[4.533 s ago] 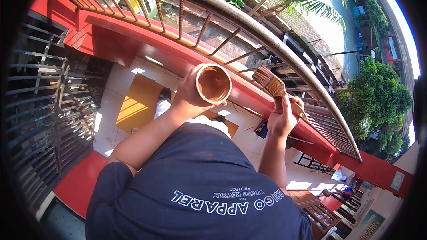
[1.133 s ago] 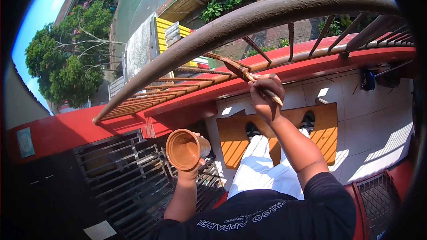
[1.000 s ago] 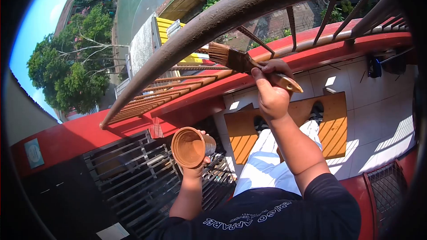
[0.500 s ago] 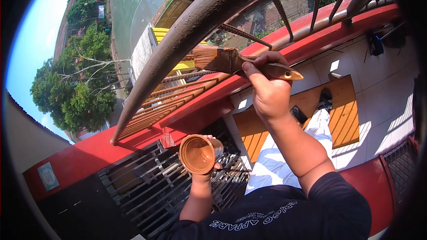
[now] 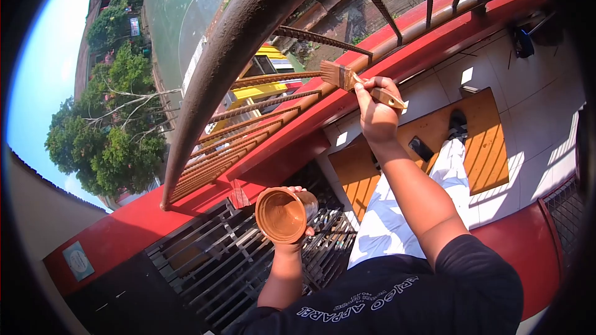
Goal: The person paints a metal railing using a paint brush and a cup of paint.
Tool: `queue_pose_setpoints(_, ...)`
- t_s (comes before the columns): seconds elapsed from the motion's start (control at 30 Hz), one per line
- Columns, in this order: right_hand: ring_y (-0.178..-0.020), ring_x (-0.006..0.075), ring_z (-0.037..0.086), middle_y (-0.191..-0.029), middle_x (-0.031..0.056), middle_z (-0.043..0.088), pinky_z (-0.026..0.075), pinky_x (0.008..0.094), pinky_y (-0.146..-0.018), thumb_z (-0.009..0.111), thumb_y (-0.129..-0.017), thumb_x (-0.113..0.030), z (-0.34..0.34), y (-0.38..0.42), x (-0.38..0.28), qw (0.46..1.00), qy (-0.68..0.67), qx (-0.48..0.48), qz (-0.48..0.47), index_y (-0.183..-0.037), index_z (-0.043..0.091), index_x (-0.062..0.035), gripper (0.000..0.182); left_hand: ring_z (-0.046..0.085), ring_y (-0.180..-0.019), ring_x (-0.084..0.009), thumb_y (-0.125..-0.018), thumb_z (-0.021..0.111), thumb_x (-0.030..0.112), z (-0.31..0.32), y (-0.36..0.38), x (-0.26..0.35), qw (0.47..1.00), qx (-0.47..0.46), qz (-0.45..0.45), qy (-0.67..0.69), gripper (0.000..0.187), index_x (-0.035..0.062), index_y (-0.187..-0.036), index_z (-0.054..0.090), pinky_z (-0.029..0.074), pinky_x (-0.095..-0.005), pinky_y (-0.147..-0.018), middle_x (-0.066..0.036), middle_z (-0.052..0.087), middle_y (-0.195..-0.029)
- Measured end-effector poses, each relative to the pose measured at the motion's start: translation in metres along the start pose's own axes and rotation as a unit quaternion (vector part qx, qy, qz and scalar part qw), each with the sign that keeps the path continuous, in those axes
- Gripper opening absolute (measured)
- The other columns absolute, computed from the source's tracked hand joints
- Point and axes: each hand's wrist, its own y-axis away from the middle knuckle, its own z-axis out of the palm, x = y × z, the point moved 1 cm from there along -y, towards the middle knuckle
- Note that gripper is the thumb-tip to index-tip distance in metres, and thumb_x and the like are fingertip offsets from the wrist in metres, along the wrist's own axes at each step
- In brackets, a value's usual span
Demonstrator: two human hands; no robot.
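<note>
My right hand (image 5: 380,108) is closed round the wooden handle of a paintbrush (image 5: 347,79). The brush's brown bristles point left, overlapping the ribbed bars (image 5: 298,94) and the lower rail of the railing in this view. My left hand (image 5: 298,236) grips a can of brown paint (image 5: 281,214) from behind and below, with its open mouth tilted toward me. Brown paint coats the can's inside wall and rim. Above both hands runs the thick brown handrail (image 5: 214,68), curving from lower left to the top.
Under my feet is a wooden bench top (image 5: 487,149); a dark phone (image 5: 421,147) lies on it. A red ledge (image 5: 273,142) carries the railing. Metal slats (image 5: 211,267) lie lower left. Beyond the railing are a tree (image 5: 105,142) and a green court (image 5: 180,25) far below.
My right hand has carried the paintbrush away from the thick handrail, to the right and farther down toward the lower rail. My left hand still holds the can in about the same place.
</note>
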Motion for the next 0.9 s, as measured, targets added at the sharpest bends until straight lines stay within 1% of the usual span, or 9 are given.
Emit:
queue_pose_setpoints(0.07, -0.079, 0.0148, 0.063, -0.083, 0.0055, 0.060, 0.052, 0.0273, -0.070, 0.069, -0.082, 0.011, -0.008, 0.004, -0.007, 0.980, 0.162, -0.031, -0.113, -0.087, 0.060, -0.0015, 0.016, 0.055, -0.120, -0.0258, -0.053, 0.099, 0.028, 0.000, -0.002, -0.001, 1.000, -0.011, 0.003, -0.014, 0.101, 0.0067, -0.137, 0.047, 0.043, -0.0445, -0.107, -0.008, 0.057, -0.127)
queue_pose_setpoints(0.13, -0.077, 0.0201, 0.062, -0.084, 0.0086, 0.062, 0.051, 0.0297, -0.072, 0.072, -0.077, 0.008, 0.012, 0.015, -0.026, 0.981, 0.136, -0.081, -0.108, -0.081, 0.062, -0.0029, 0.016, 0.055, -0.120, -0.0258, -0.053, 0.099, 0.027, 0.003, -0.002, 0.000, 0.999, -0.001, -0.012, -0.031, 0.101, 0.0068, -0.137, 0.047, 0.043, -0.0445, -0.107, -0.008, 0.057, -0.127)
queue_pose_setpoints(0.2, -0.078, 0.0158, 0.061, -0.086, 0.0071, 0.062, 0.051, 0.0276, -0.073, 0.074, -0.079, 0.006, 0.021, 0.026, -0.055, 0.980, 0.069, -0.142, -0.117, -0.083, 0.062, -0.0044, 0.017, 0.055, -0.120, -0.0257, -0.053, 0.099, 0.029, 0.006, -0.003, -0.003, 0.999, 0.002, -0.023, -0.022, 0.099, 0.0075, -0.136, 0.048, 0.045, -0.0451, -0.106, -0.008, 0.056, -0.126)
queue_pose_setpoints(0.27, -0.083, 0.0112, 0.061, -0.085, 0.0041, 0.064, 0.051, 0.0257, -0.074, 0.074, -0.082, 0.005, 0.027, 0.030, -0.053, 0.990, -0.108, -0.094, 0.011, -0.089, 0.060, -0.0046, 0.019, 0.055, -0.120, -0.0261, -0.055, 0.098, 0.036, 0.010, -0.002, 0.001, 0.999, -0.008, -0.015, -0.031, 0.099, 0.0089, -0.136, 0.047, 0.049, -0.0467, -0.103, -0.007, 0.056, -0.125)
queue_pose_setpoints(0.37, -0.085, 0.0099, 0.063, -0.090, 0.0036, 0.064, 0.052, 0.0256, -0.070, 0.069, -0.087, 0.005, -0.005, 0.009, 0.019, 0.994, 0.029, -0.017, 0.107, -0.093, 0.058, -0.0043, 0.016, 0.055, -0.120, -0.0254, -0.053, 0.099, 0.029, 0.003, 0.003, -0.001, 1.000, -0.003, -0.013, -0.026, 0.099, 0.0072, -0.135, 0.048, 0.045, -0.0441, -0.106, -0.007, 0.057, -0.126)
queue_pose_setpoints(0.47, -0.080, 0.0122, 0.062, -0.086, 0.0033, 0.062, 0.051, 0.0265, -0.069, 0.069, -0.085, 0.005, -0.024, 0.003, 0.053, 0.992, 0.112, 0.047, 0.022, -0.087, 0.059, -0.0057, 0.015, 0.056, -0.120, -0.0251, -0.051, 0.100, 0.026, 0.009, 0.000, -0.004, 1.000, 0.014, -0.020, 0.011, 0.100, 0.0064, -0.134, 0.049, 0.044, -0.0427, -0.106, -0.007, 0.058, -0.126)
queue_pose_setpoints(0.53, -0.079, 0.0158, 0.062, -0.084, 0.0052, 0.060, 0.050, 0.0291, -0.072, 0.072, -0.081, 0.005, 0.000, 0.014, 0.022, 0.983, 0.163, -0.014, -0.084, -0.084, 0.059, -0.0058, 0.017, 0.056, -0.119, -0.0250, -0.051, 0.100, 0.025, 0.006, 0.004, -0.005, 0.999, 0.014, -0.030, -0.023, 0.100, 0.0067, -0.134, 0.049, 0.044, -0.0424, -0.106, -0.008, 0.058, -0.125)
queue_pose_setpoints(0.67, -0.084, 0.0103, 0.061, -0.085, 0.0026, 0.060, 0.049, 0.0245, -0.074, 0.071, -0.085, 0.005, 0.033, 0.033, -0.049, 0.991, -0.131, -0.036, 0.004, -0.090, 0.058, -0.0051, 0.017, 0.056, -0.119, -0.0278, -0.057, 0.097, 0.034, 0.009, 0.005, -0.004, 0.997, -0.001, 0.004, -0.072, 0.097, 0.0079, -0.136, 0.048, 0.049, -0.0475, -0.103, -0.008, 0.058, -0.123)
queue_pose_setpoints(0.9, -0.077, 0.0102, 0.062, -0.087, 0.0019, 0.062, 0.052, 0.0261, -0.071, 0.070, -0.087, 0.002, -0.022, 0.011, 0.041, 0.991, 0.101, 0.059, 0.066, -0.090, 0.058, -0.0048, 0.014, 0.057, -0.118, -0.0251, -0.054, 0.099, 0.025, -0.001, 0.010, -0.009, 1.000, 0.017, -0.002, -0.016, 0.101, 0.0079, -0.138, 0.045, 0.046, -0.0419, -0.104, -0.009, 0.058, -0.126)
